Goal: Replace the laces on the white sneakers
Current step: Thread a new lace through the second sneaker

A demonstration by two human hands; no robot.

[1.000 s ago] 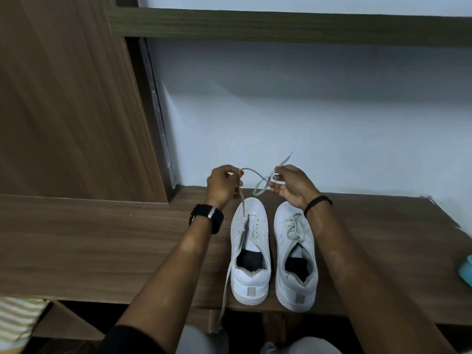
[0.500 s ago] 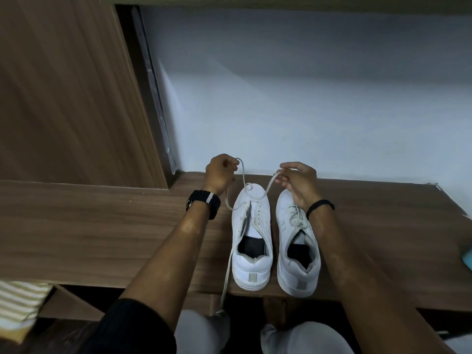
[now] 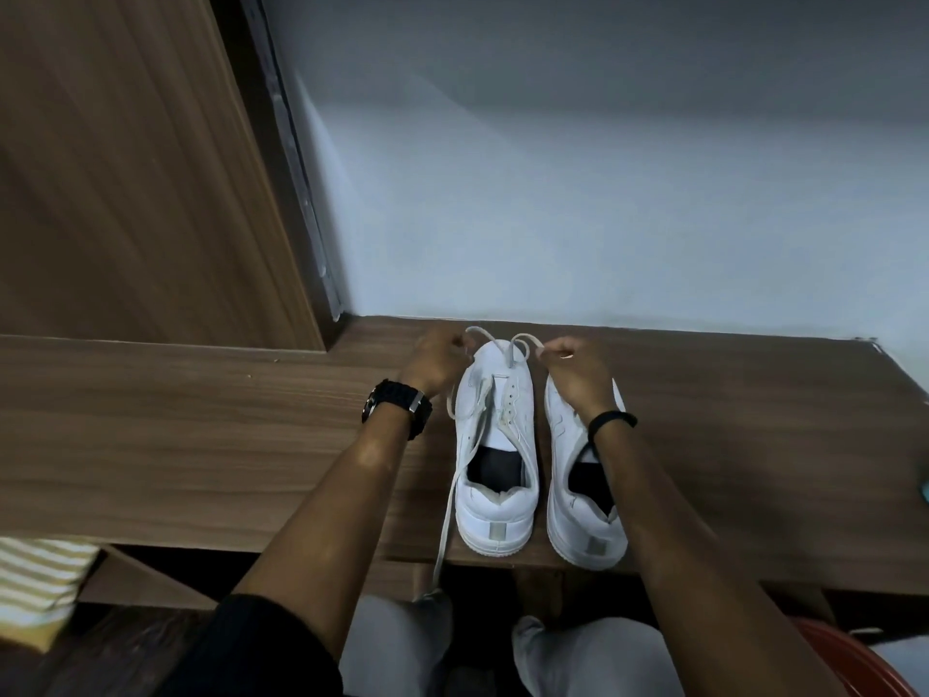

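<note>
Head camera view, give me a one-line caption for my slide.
Both hands, left hand and right hand, pinch a white lace at the toe of the left sneaker on a wooden shelf.

Black watch [image 3: 397, 408] on left wrist, black band [image 3: 611, 421] on right, grey trousers [image 3: 593, 656].

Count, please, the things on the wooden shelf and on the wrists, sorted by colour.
White: 3, the left sneaker, the right sneaker, the lace.
Black: 2, the watch, the wristband.
Total: 5.
</note>
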